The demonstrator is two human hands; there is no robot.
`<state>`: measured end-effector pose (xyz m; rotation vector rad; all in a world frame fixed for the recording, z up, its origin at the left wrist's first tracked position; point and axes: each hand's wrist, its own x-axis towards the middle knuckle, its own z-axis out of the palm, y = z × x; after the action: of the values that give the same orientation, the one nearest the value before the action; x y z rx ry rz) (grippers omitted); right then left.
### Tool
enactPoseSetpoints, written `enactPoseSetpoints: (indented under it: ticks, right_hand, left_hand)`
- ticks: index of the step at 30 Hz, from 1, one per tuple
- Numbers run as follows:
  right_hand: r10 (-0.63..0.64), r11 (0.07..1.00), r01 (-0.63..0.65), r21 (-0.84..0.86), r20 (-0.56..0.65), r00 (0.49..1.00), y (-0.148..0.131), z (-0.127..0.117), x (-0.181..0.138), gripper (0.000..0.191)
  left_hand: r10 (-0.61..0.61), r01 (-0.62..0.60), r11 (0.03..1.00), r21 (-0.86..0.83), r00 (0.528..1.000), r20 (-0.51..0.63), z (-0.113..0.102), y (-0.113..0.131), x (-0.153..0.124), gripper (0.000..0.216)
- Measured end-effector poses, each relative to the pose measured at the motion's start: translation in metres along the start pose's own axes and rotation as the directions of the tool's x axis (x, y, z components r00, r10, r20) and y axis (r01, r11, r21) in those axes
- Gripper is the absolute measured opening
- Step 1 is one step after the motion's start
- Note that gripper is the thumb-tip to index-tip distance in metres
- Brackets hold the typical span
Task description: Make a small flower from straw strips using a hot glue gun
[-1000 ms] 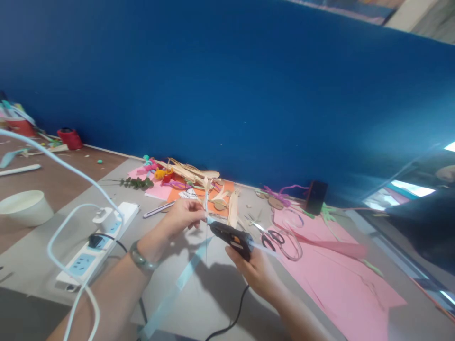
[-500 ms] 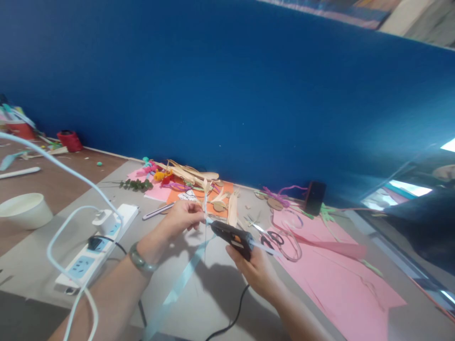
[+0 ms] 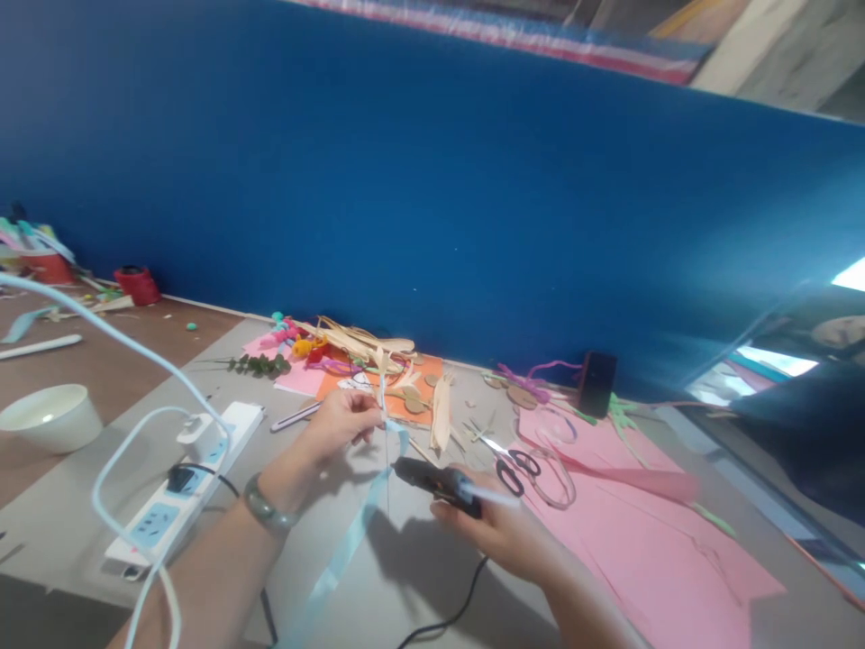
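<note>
My left hand [image 3: 341, 422] is closed in a pinch on a thin upright stem [image 3: 383, 397] with a pale straw flower at its top. A light blue ribbon [image 3: 344, 545] hangs from the pinch down over the grey table. My right hand [image 3: 504, 532] grips a black glue gun [image 3: 436, 479] with a clear glue stick at its back end. The gun's nozzle points left, a little below and to the right of the stem. Its black cord [image 3: 452, 613] trails toward me.
A white power strip [image 3: 179, 491] with plugs and a pale cable [image 3: 122, 361] lies at left, a white bowl [image 3: 44, 416] beyond it. Straw pieces on orange paper [image 3: 378, 361], scissors [image 3: 517, 464], pink paper [image 3: 641, 541] and a black box [image 3: 596, 383] lie before the blue wall.
My right hand has lowered the glue gun away from the stem. The left hand keeps its pinch on the stem and ribbon.
</note>
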<state>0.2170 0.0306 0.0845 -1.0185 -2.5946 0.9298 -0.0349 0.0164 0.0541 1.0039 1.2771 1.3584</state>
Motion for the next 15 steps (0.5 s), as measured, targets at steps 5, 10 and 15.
enactPoseSetpoints:
  ticks: [5, 10, 15]
  right_hand:
    - [0.159, 0.923, -0.140, -0.359, 0.023, 0.987, 0.025, -0.016, 0.002, 0.015]
    - [0.228, 0.854, -0.164, -0.493, 0.072, 0.971, 0.039, -0.021, 0.002, 0.024]
    - [0.050, 0.988, -0.043, -0.150, 0.042, 0.998, 0.025, -0.027, -0.003, 0.056]
  left_hand:
    - [0.005, -0.009, 0.999, -0.053, 0.998, -0.070, 0.000, -0.001, 0.003, 0.013]
    - [0.000, -0.005, 0.998, -0.066, 0.997, -0.073, 0.001, 0.007, -0.001, 0.021]
    - [0.008, -0.008, 1.000, -0.010, 0.999, 0.050, 0.006, 0.013, -0.008, 0.027]
